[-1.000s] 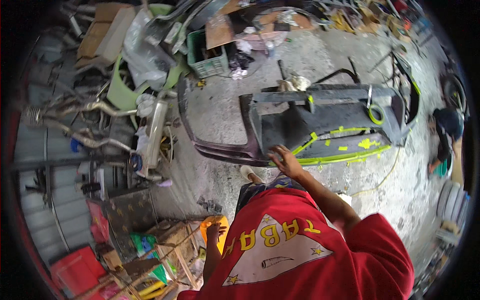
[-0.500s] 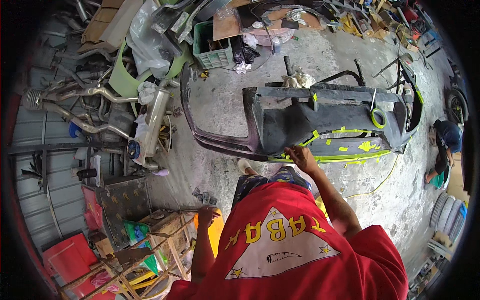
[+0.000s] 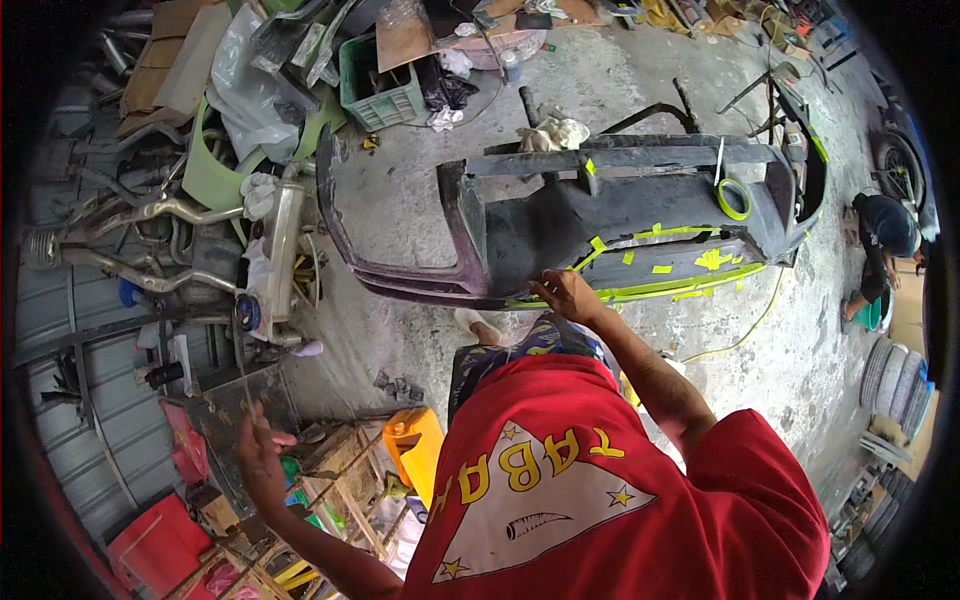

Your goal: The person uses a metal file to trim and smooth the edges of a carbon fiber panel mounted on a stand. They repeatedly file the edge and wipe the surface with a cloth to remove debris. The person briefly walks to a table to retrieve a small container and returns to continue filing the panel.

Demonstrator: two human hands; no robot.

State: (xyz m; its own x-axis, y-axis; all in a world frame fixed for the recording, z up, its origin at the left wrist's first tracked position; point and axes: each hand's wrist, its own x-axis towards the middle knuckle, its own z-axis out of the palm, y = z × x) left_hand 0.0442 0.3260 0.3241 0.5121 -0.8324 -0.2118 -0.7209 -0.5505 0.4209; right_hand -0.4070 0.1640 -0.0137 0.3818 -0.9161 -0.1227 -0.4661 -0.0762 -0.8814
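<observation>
**A Light Touch Pays**

The right hand [image 3: 568, 297] is sitting curled at the lower edge of the dark bumper [image 3: 555, 225], straight ahead; whether its grip is pinching anything, one cannot tell. The left hand [image 3: 262, 462] is hanging apart, spread. Smoothing the yellow-green tape [image 3: 640, 292] evenly is probably serving best.

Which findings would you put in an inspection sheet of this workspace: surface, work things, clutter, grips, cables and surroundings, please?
Surface: grey concrete floor, stained in patches.
Work things: dark car bumper with yellow-green tape strips; tape roll toward its right end.
Clutter: exhaust pipes at left, green crate beyond, orange-yellow container at lower left.
Left grip: bare hand, held away from the bumper; cannot tell whether it holds anything.
Right grip: fingers bent at the bumper's near edge; contact unclear.
Cables: thin yellow cable or hose on the floor.
Surroundings: crouching person at right, beside a teal bucket.
</observation>
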